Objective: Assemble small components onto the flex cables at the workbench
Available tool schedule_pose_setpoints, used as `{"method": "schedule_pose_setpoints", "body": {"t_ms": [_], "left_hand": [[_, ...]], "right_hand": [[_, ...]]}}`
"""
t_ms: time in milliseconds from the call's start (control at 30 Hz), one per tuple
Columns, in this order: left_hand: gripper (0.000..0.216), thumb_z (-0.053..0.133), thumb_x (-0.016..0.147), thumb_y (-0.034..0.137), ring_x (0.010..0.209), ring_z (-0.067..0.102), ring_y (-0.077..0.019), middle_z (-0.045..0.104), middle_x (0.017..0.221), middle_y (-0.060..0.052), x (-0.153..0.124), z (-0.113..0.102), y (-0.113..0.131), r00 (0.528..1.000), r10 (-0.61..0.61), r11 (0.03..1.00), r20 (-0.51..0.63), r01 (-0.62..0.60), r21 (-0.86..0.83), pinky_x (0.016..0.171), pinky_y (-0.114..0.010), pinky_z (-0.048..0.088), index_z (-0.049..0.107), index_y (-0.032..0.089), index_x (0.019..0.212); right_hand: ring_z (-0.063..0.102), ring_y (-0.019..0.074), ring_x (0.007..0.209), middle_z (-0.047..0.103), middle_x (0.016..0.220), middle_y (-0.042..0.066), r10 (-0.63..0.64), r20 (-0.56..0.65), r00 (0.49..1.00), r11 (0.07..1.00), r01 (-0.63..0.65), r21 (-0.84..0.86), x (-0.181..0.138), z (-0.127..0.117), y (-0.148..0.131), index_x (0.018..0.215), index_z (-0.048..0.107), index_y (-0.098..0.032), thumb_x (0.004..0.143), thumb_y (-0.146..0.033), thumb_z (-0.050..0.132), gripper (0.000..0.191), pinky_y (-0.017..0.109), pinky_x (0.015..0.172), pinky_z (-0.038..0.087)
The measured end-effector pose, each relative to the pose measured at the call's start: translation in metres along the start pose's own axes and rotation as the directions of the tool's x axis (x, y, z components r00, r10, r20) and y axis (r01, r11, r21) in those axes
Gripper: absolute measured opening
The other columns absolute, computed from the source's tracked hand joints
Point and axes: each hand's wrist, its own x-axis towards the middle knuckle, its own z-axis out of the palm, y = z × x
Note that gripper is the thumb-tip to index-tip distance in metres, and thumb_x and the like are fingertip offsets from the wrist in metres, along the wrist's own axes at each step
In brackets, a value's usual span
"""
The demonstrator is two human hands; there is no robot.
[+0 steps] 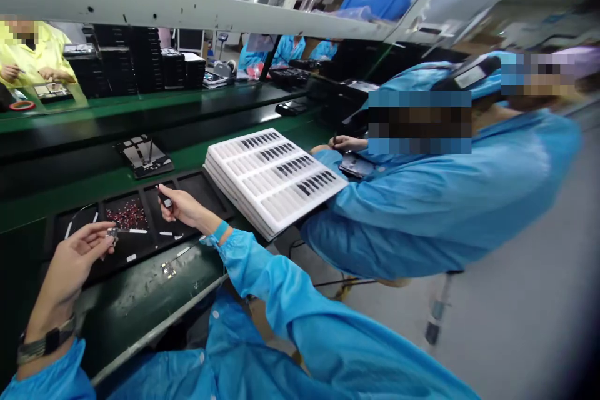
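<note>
The left hand is at the black tray, over its left front part, thumb and fingertips pinched narrow on a small metallic part; a pale strip reaches to the right from it. The right hand is above the tray's third compartment from the left, its thumb and curled fingers closed around a small dark piece with a pale patch; what the piece is cannot be told.

Within the tray, the second compartment from the left has many tiny red bits scattered over it, and the leftmost holds thin pale strips. A small white tab lies on its front edge. Just in front of the tray, on the green surface, lies another small metallic part with a pale strip.

Behind the tray sits an opened flat device. Right beside the tray stands a stack of white trays, the top one bearing four rows of slots with dark strips in part of each row. Farther right of the tray, a co-worker in a blue coat bends over another device.
</note>
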Motion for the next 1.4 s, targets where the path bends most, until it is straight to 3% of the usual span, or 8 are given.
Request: {"method": "schedule_pose_setpoints", "body": {"t_ms": [100,267,500,633,800,1000,1100,1400], "left_hand": [[0.055,0.1,0.06,0.046,0.072,0.066,-0.0171,0.076,0.084,-0.005,0.008,-0.002,0.001,1.0,-0.013,0.998,-0.026,0.011,-0.066,0.063,-0.024,0.053,0.082,0.02,0.105],[0.056,0.102,0.052,0.043,0.066,0.064,-0.0148,0.073,0.076,-0.004,0.012,0.007,-0.003,0.995,-0.097,0.978,0.013,0.098,-0.185,0.058,-0.022,0.051,0.083,0.018,0.099],[0.052,0.101,0.056,0.034,0.067,0.066,-0.0133,0.074,0.081,-0.004,0.011,0.013,-0.011,0.988,-0.143,0.956,0.054,0.152,-0.251,0.062,-0.022,0.053,0.082,0.017,0.101],[0.046,0.099,0.063,0.032,0.066,0.065,-0.0137,0.072,0.077,-0.004,0.01,0.018,-0.012,0.988,-0.105,0.958,0.114,0.132,-0.256,0.061,-0.022,0.051,0.082,0.015,0.103],[0.045,0.097,0.068,0.034,0.065,0.065,-0.0137,0.073,0.082,-0.005,0.009,0.021,-0.016,0.984,-0.083,0.953,0.155,0.124,-0.276,0.06,-0.024,0.049,0.08,0.014,0.105],[0.052,0.095,0.07,0.032,0.064,0.063,-0.0129,0.069,0.079,-0.001,0.009,0.022,-0.02,0.985,-0.059,0.948,0.163,0.106,-0.3,0.058,-0.024,0.045,0.076,0.016,0.116],[0.046,0.094,0.071,0.034,0.065,0.063,-0.0132,0.07,0.079,-0.002,0.011,0.022,-0.023,0.983,-0.059,0.955,0.176,0.107,-0.277,0.058,-0.024,0.045,0.076,0.014,0.109],[0.048,0.094,0.07,0.033,0.065,0.063,-0.0131,0.071,0.079,-0.002,0.011,0.028,-0.024,0.982,-0.084,0.954,0.172,0.129,-0.272,0.059,-0.025,0.045,0.074,0.014,0.109]], "right_hand": [[0.057,0.0123,0.049,0.058,0.055,-0.004,0.022,-0.029,0.999,1.0,-0.022,-0.017,0.019,-0.013,0.005,0.085,0.064,-0.017,0.095,-0.07,0.069,0.055,0.022,0.043,0.035],[0.071,0.0146,0.069,0.072,0.078,0.003,-0.073,-0.017,0.997,0.997,0.073,-0.009,0.017,-0.027,0.004,0.082,0.065,-0.016,0.079,-0.059,0.092,0.051,0.022,0.054,0.051],[0.055,0.0078,0.047,0.068,0.062,-0.002,-0.121,-0.04,0.992,0.973,0.11,-0.202,0.013,-0.032,0.008,0.083,0.061,-0.018,0.087,-0.064,0.08,0.05,0.018,0.042,0.037],[0.057,0.0092,0.051,0.071,0.066,-0.002,-0.114,0.012,0.993,0.965,0.113,-0.236,0.008,-0.025,0.01,0.084,0.059,-0.019,0.073,-0.059,0.093,0.053,0.019,0.044,0.041],[0.058,0.0098,0.057,0.071,0.071,-0.001,-0.062,0.057,0.996,0.964,0.075,-0.257,0.002,-0.022,0.011,0.089,0.065,-0.018,0.07,-0.054,0.095,0.051,0.022,0.051,0.048],[0.052,0.0083,0.051,0.069,0.067,-0.002,-0.058,0.066,0.996,0.936,0.077,-0.344,-0.002,-0.021,0.013,0.091,0.065,-0.018,0.075,-0.053,0.091,0.047,0.021,0.045,0.037],[0.047,0.0072,0.049,0.067,0.066,-0.003,-0.09,0.055,0.994,0.919,0.104,-0.38,-0.003,-0.019,0.011,0.088,0.064,-0.018,0.079,-0.055,0.088,0.044,0.021,0.045,0.033],[0.049,0.0092,0.051,0.067,0.067,-0.001,-0.177,0.056,0.983,0.838,0.181,-0.516,-0.006,-0.015,0.01,0.088,0.071,-0.017,0.086,-0.052,0.08,0.035,0.024,0.049,0.037]]}}
